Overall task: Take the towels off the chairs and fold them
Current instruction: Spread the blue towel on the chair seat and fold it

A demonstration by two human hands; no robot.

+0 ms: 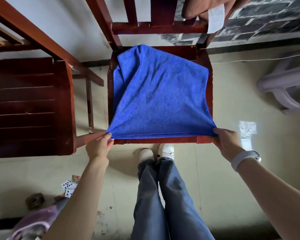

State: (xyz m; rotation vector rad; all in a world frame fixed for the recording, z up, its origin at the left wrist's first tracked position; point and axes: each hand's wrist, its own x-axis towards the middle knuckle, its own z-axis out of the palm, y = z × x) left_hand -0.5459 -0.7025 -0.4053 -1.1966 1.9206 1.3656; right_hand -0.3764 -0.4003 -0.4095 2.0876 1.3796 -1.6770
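On the seat of the middle chair (204, 54), the blue towel (160, 94) lies spread out, its far left part rumpled into folds. The left hand (100, 144) pinches the near left corner and the right hand (228, 141) pinches the near right corner, fingers curled on the cloth at the seat's front edge. A brown towel (199, 6) hangs over the chair's backrest; a second chair (29, 104) stands just beside, to the left.
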